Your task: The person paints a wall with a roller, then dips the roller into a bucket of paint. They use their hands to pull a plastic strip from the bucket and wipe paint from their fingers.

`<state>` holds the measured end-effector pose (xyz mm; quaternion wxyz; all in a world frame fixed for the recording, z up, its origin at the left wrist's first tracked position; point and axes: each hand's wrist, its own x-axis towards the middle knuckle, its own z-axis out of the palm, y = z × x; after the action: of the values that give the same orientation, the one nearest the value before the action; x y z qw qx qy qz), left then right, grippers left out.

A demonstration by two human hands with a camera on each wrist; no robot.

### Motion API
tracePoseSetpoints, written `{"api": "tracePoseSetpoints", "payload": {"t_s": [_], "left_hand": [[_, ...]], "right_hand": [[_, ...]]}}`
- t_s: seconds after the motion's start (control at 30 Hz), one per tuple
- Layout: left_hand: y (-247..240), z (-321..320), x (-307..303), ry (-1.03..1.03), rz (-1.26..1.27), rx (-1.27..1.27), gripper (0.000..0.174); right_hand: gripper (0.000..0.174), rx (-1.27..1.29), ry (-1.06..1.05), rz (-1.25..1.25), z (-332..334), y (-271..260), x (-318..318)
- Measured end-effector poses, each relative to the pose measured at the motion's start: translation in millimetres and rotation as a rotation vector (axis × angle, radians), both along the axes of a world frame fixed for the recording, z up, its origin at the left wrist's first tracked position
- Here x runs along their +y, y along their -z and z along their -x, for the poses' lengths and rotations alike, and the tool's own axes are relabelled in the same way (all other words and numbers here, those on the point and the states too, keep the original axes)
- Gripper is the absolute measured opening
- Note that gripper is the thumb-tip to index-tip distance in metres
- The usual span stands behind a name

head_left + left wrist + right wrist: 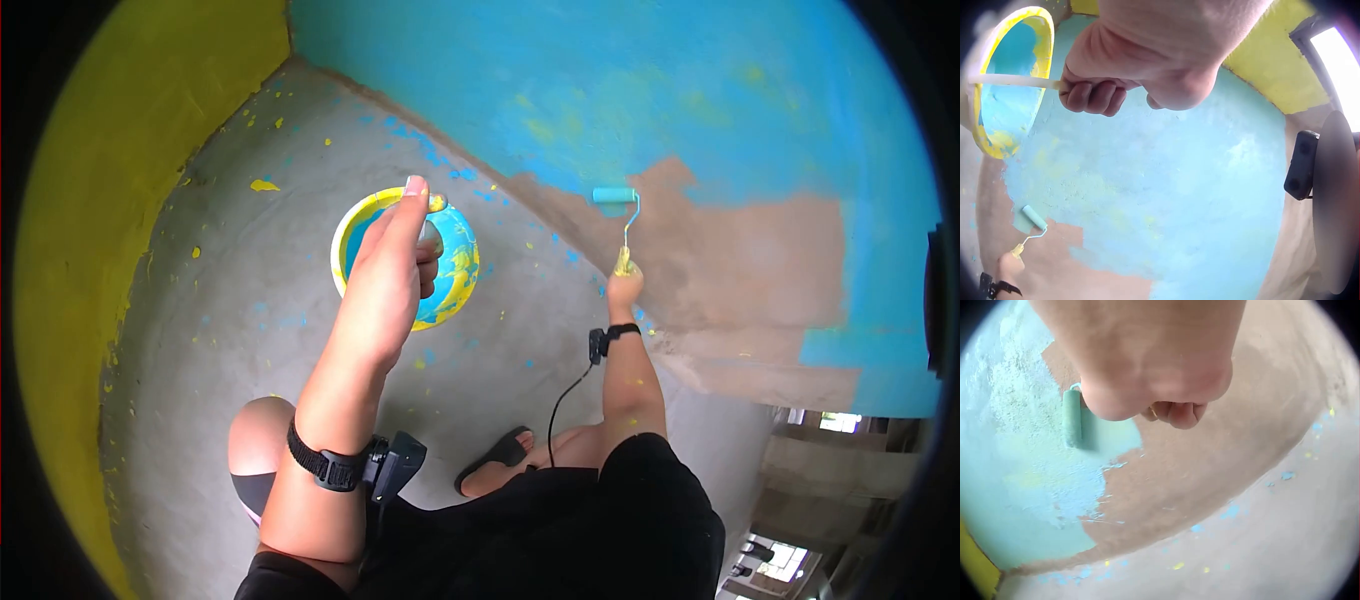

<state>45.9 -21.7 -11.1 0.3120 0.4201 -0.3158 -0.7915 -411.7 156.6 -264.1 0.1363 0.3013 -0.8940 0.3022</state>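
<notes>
Two hands working: left hand (385, 280) gripping bucket (347, 232) by handle (1013, 80); right hand (625, 288) gripping roller (614, 196), pressing it at upper left corner of bare patch (760, 250) on wall (600, 80). Probably best overlapping blue edge, keeping pressure even.

The right hand (1147, 362) hides the handle of the roller (1072, 419), and the frame edge cuts off the bucket (1047, 44).

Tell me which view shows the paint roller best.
The head view: the paint roller shows whole, sleeve, wire and handle in the right hand. The left wrist view shows it small; the right wrist view shows only its sleeve.
</notes>
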Motion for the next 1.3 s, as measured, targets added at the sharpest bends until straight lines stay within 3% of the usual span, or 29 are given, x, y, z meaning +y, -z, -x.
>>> {"api": "tracePoseSetpoints", "payload": {"t_s": [0.1, 0.17, 0.3, 0.43, 0.6, 0.7, 0.9, 1.03, 1.13, 1.2, 1.3], "left_hand": [[0.9, -4.6, 1.6, 0.004, -0.009, 0.037, 0.040], [8.3, -6.1, 4.4, -0.007, 0.038, 0.080, 0.043], [18.6, -8.9, 6.8, -0.011, 0.074, 0.000, 0.044], [3.4, -8.6, 9.2, -0.066, 0.058, -0.045, 0.044], [-3.9, -13.1, 7.2, -0.084, 0.014, -0.013, 0.043], [2.8, -8.1, -3.7, -0.030, 0.017, 0.023, 0.043], [1.6, -3.2, -3.2, -0.021, -0.028, -0.030, 0.041], [6.5, -5.7, -0.1, -0.064, 0.024, -0.020, 0.040], [6.1, -5.7, 1.2, -0.068, 0.032, -0.016, 0.040], [8.6, -7.0, 3.0, -0.076, 0.040, 0.012, 0.040], [18.4, -6.7, 3.2, -0.130, 0.007, -0.026, 0.041]], "right_hand": [[0.044, -0.035, -0.035, -0.007, -14.8, -24.0, -0.6], [0.039, 0.025, -0.250, 0.036, -31.8, -30.5, -23.6], [0.038, 0.059, -0.458, 0.055, -81.1, -33.8, -108.1], [0.044, 0.086, -0.374, 0.003, -90.3, -20.5, -198.2], [0.042, -0.041, -0.301, -0.043, -84.7, -39.7, -229.0], [0.044, -0.119, -0.239, -0.075, -57.4, -26.8, -207.7], [0.034, -0.008, -0.192, -0.170, -9.0, -0.6, -82.9], [0.029, -0.055, 0.144, -0.481, -2.3, -10.6, 4.4], [0.032, 0.023, 0.203, -0.658, 6.7, -16.0, 41.4], [0.027, 0.069, 0.127, -0.690, 9.3, -13.1, 46.0], [0.020, -0.082, -0.053, -0.441, -5.2, -9.7, 5.9]]}}
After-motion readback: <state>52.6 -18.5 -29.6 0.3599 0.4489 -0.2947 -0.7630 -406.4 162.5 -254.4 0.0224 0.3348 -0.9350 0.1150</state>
